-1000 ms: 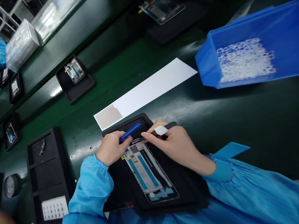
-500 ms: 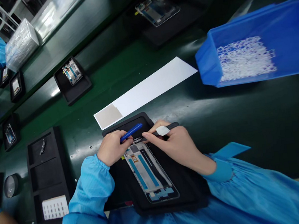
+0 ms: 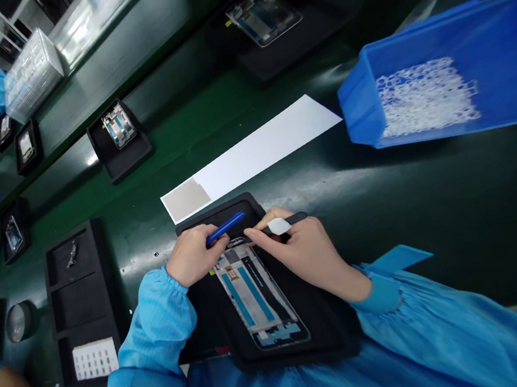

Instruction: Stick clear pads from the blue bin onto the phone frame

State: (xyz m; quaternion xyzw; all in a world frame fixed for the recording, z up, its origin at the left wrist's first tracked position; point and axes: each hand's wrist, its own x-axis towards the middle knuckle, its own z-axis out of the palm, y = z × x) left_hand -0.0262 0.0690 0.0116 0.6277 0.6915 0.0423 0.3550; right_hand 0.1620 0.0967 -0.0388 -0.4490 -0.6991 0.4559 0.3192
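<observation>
A phone frame (image 3: pixel 257 301) with blue strips lies in a black tray (image 3: pixel 324 331) just in front of me. My left hand (image 3: pixel 191 258) is closed on a blue stick tool (image 3: pixel 225 227) at the frame's top end. My right hand (image 3: pixel 305 252) pinches a dark pen-like tool (image 3: pixel 293 219) whose tip touches the same top edge. A small white piece (image 3: pixel 278 226) rests on my right fingers.
A white paper strip (image 3: pixel 253 155) lies beyond the tray. A blue bin (image 3: pixel 494 29) holding white netted parts stands at the right. A black compartment tray (image 3: pixel 84 318) with a white sheet sits at the left. Other trays with phone frames ride the green belt (image 3: pixel 430 196); co-workers are at far left.
My hands have barely moved at the frame's top edge. The trays on the far belt have drifted to the left.
</observation>
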